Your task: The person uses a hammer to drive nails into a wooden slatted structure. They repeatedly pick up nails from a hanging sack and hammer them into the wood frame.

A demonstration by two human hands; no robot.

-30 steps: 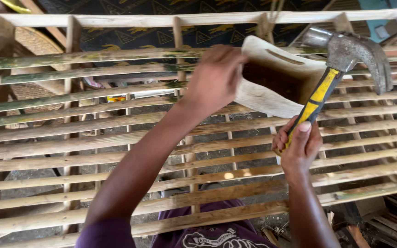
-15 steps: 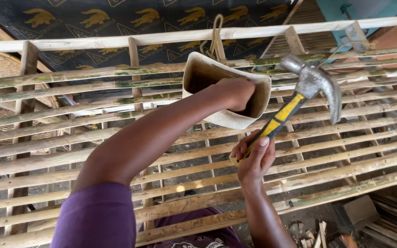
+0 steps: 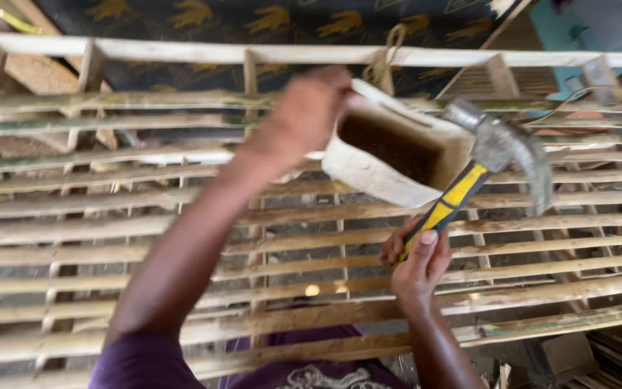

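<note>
Since a second ago the whole view has slid: the pale, cut-open plastic container with a dark inside (image 3: 390, 155) sat right of centre beside the hammer head, then drifted left, and now sits back near the middle, resting on the frame of long, pale wooden slats (image 3: 181, 216). The left hand (image 3: 304, 115) has stayed at the container's upper left rim throughout; it is blurred, so whether its fingers are clenched on the rim or dipped inside, I cannot tell. The right hand (image 3: 419, 259) keeps its fingers wrapped tight around the yellow-and-black handle of the steel claw hammer (image 3: 498, 155), whose head has stayed raised just right of the container, touching nothing. Judging from this, the left hand is busy at the container while the hammer waits, idle.

Counted: one container, one hammer, two hands, both the person's own. The slat frame shows roughly a dozen long horizontal strips crossed by several short uprights; a twist of tan rope (image 3: 386, 57) hangs at its top rail.
</note>
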